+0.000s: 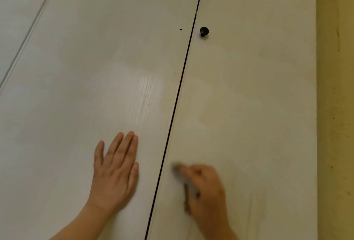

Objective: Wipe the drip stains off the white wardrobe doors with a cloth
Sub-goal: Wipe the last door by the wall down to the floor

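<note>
Black knob [204, 31] sits far up the right door [249, 96], just right of the dark gap [183, 71]; a tiny dark dot [180, 29] is on the left door [86, 76]. Yellowish wall [337, 86] with specks runs along the right edge. Left hand [115, 170] lies flat on the left door, fingers mostly together. Right hand [205, 190] is blurred, curled around a dark cloth [186, 188] pressed on the right door, faint streaks [249, 214] beside it.

wardrobe doors [249, 105] mostly clear, black knob [204, 31] protruding above
</note>
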Available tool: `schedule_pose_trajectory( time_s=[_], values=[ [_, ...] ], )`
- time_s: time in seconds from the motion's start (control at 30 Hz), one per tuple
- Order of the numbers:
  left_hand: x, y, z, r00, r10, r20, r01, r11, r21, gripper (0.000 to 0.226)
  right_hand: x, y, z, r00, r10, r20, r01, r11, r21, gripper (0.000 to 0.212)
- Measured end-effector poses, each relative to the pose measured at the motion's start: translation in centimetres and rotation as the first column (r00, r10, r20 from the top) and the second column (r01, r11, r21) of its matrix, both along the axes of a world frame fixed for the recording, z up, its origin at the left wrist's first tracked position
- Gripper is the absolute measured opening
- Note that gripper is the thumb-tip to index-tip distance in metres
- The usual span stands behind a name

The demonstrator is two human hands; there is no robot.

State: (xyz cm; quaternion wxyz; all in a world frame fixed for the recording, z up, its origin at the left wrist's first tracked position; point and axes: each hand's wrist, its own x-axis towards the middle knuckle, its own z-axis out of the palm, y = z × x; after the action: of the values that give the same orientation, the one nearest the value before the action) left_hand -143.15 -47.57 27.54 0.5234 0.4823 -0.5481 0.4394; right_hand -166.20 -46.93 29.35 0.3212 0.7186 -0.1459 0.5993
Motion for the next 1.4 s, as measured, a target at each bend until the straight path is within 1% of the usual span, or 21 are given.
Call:
schedule_pose_trajectory(
  time_s=[0.03, 0.1, 0.17, 0.23, 0.33, 0.43, 0.5, 0.57, 0.63, 0.67, 0.73, 0.8, 0.87, 0.93, 1.03, 1.1, 1.17, 1.23, 1.3, 1.33, 1.4],
  values=[
    [0.0, 0.0, 0.0, 1.0, 0.0, 0.002, 0.0, 1.0, -0.004, 0.058, -1.0, 0.1, 2.5, 0.998, -0.029, 0.061, 0.029, 1.0, 0.004, 0.03],
    [-0.1, -0.1, 0.1, 1.0, 0.002, 0.004, -0.002, 1.0, -0.015, 0.058, -2.1, -0.2, 7.1, 0.968, -0.101, 0.228, 0.097, 0.995, 0.029, 0.031],
    [-0.2, 0.0, 0.1, 1.0, 0.005, 0.002, -0.005, 1.0, -0.016, 0.059, -1.9, -0.4, 9.0, 0.949, -0.099, 0.299, 0.084, 0.995, 0.062, 0.031],
    [-0.2, 0.0, 0.2, 1.0, 0.008, 0.0, -0.008, 1.0, -0.011, 0.059, -1.3, -1.3, 7.3, 0.962, -0.099, 0.255, 0.089, 0.995, 0.053, 0.026],
    [-0.4, 0.1, 0.3, 1.0, 0.007, -0.006, -0.007, 1.0, 0.003, 0.059, -0.3, -1.7, 0.7, 0.993, -0.052, 0.107, 0.044, 0.996, 0.073, 0.02],
    [-0.9, 0.5, 0.4, 0.999, -0.037, -0.036, 0.038, 0.999, 0.019, 0.059, 0.0, -0.7, -4.8, 0.999, 0.025, -0.038, -0.018, 0.986, 0.164, 0.012],
    [-1.2, 1.0, 0.7, 0.996, -0.069, -0.056, 0.071, 0.997, 0.03, 0.059, -0.8, 0.8, -5.3, 0.996, 0.077, -0.05, -0.067, 0.98, 0.187, 0.015],
    [-1.6, 1.2, 1.0, 0.996, -0.079, -0.036, 0.08, 0.996, 0.027, 0.059, -2.4, 1.8, -2.7, 1.0, 0.016, 0.022, -0.019, 0.993, 0.113, 0.022],
    [-2.7, 1.1, 1.4, 0.995, -0.099, -0.005, 0.099, 0.995, 0.003, 0.058, -3.7, 2.0, 2.3, 0.986, -0.079, 0.146, 0.074, 0.996, 0.041, 0.027],
    [-3.5, 0.9, 1.5, 0.994, -0.113, 0.006, 0.113, 0.994, 0.0, 0.058, -4.3, 1.7, 4.9, 0.97, -0.113, 0.214, 0.107, 0.994, 0.037, 0.027],
    [-5.0, 0.3, 1.2, 0.992, -0.125, 0.017, 0.124, 0.992, 0.016, 0.059, -4.6, 1.1, 8.6, 0.945, -0.127, 0.302, 0.11, 0.991, 0.071, 0.022],
    [-6.0, -0.3, 1.0, 0.996, -0.088, 0.029, 0.088, 0.996, 0.022, 0.06, -4.5, 0.1, 9.2, 0.945, -0.116, 0.304, 0.09, 0.991, 0.098, 0.018],
    [-6.1, -0.7, 0.8, 0.998, -0.049, 0.038, 0.048, 0.999, 0.021, 0.062, -4.2, -0.8, 6.6, 0.954, -0.109, 0.281, 0.084, 0.991, 0.101, 0.013],
    [-6.1, -0.8, 0.9, 0.999, -0.035, 0.042, 0.035, 0.999, 0.01, 0.062, -4.0, -1.3, 1.9, 0.969, -0.082, 0.233, 0.065, 0.995, 0.081, 0.015],
    [-6.2, -0.8, 0.9, 0.999, -0.021, 0.043, 0.02, 1.0, 0.023, 0.063, -4.1, -0.5, -5.5, 0.998, -0.028, 0.063, 0.022, 0.995, 0.102, 0.01],
    [-6.2, -0.7, 0.7, 0.999, -0.018, 0.041, 0.016, 0.999, 0.041, 0.063, -4.8, -0.1, -7.3, 1.0, -0.002, -0.02, 0.004, 0.989, 0.145, 0.013],
    [-6.2, -0.7, 0.7, 0.999, -0.013, 0.04, 0.011, 0.998, 0.055, 0.063, -5.8, 0.2, -5.6, 0.999, -0.029, 0.042, 0.022, 0.984, 0.175, 0.015],
    [-6.2, -0.7, 0.7, 0.999, -0.013, 0.038, 0.011, 0.998, 0.058, 0.063, -6.9, 0.7, -1.4, 0.978, -0.113, 0.175, 0.09, 0.987, 0.136, 0.022],
    [-6.2, -0.7, 0.7, 0.999, -0.013, 0.039, 0.011, 0.998, 0.057, 0.063, -8.1, 1.4, 3.7, 0.94, -0.148, 0.306, 0.128, 0.988, 0.086, 0.027],
    [-6.1, -0.7, 0.6, 0.999, -0.013, 0.039, 0.011, 0.998, 0.058, 0.063, -8.4, 1.4, 5.8, 0.923, -0.149, 0.356, 0.127, 0.988, 0.086, 0.026],
    [-6.2, -0.7, 0.6, 0.999, -0.013, 0.042, 0.01, 0.998, 0.055, 0.063, -8.9, 0.8, 8.1, 0.906, -0.148, 0.396, 0.112, 0.987, 0.112, 0.023]
  ],
)
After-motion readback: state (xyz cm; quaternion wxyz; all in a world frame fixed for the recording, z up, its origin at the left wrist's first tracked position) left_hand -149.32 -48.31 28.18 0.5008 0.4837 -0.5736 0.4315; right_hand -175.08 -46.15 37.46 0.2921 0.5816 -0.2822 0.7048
